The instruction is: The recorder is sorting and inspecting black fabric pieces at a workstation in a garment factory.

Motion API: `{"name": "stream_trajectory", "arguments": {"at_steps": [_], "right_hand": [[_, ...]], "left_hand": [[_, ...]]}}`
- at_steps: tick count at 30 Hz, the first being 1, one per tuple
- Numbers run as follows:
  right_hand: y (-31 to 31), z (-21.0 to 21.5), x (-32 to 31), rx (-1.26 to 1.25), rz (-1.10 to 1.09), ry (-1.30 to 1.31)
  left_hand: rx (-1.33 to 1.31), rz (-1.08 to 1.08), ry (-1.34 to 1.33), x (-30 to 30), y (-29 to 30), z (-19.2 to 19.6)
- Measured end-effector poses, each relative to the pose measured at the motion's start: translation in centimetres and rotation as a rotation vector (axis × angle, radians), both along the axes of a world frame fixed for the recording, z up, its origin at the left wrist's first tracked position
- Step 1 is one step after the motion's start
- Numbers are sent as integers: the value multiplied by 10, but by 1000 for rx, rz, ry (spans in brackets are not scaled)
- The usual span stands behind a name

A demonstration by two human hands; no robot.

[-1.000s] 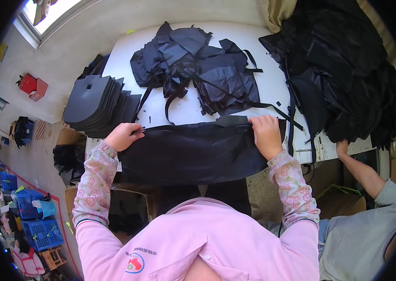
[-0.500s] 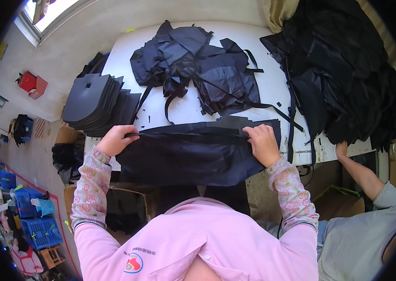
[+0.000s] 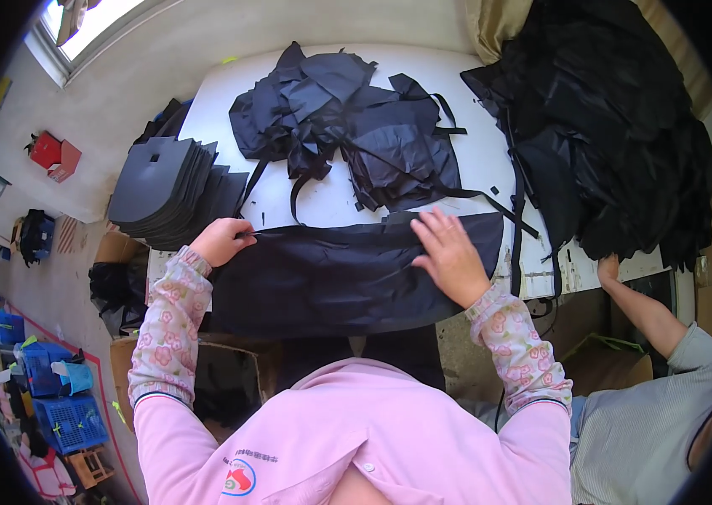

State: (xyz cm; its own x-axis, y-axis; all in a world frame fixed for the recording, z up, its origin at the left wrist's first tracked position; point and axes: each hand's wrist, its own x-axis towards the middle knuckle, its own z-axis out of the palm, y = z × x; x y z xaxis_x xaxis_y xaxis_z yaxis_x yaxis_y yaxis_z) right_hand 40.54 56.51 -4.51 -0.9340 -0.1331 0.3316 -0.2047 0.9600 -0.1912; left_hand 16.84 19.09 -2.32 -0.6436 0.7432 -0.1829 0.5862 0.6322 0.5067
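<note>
A wide black fabric panel (image 3: 330,282) lies along the near edge of the white table, its lower part hanging over the edge toward me. My left hand (image 3: 223,241) is closed at the panel's upper left corner, thumb and fingers pinching the fabric. Over the panel's upper right part, my right hand (image 3: 454,259) is open, fingers spread and palm down, with nothing gripped. Just beyond the left hand stands a stack of dark grey sheets (image 3: 149,189) with rounded corners. Crumpled black fabric pieces with straps (image 3: 398,147) lie farther back.
On the right of the white table (image 3: 213,101) rises a big heap of black fabric (image 3: 617,126). A co-worker's hand (image 3: 608,268) touches its lower edge. Open cardboard boxes (image 3: 267,362) stand below the table. Blue crates (image 3: 69,421) are on the floor at far left.
My right hand has let go of the panel's upper edge and spread its fingers, shifting slightly left. The panel lies smoother. My left hand still pinches the corner, slightly farther right.
</note>
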Motion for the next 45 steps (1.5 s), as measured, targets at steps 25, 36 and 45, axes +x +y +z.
{"name": "stream_trajectory", "arguments": {"at_steps": [25,36,45], "right_hand": [[-15,-24,15,108,102,-405],[-13,-25,12,12,144,-396],[-30,105,-47,-770,242,-435]], "left_hand": [[-235,188,-23,6,-71,-20],[185,428,-388,-5,-95,-33],[665,278,-146,72,7,75]]}}
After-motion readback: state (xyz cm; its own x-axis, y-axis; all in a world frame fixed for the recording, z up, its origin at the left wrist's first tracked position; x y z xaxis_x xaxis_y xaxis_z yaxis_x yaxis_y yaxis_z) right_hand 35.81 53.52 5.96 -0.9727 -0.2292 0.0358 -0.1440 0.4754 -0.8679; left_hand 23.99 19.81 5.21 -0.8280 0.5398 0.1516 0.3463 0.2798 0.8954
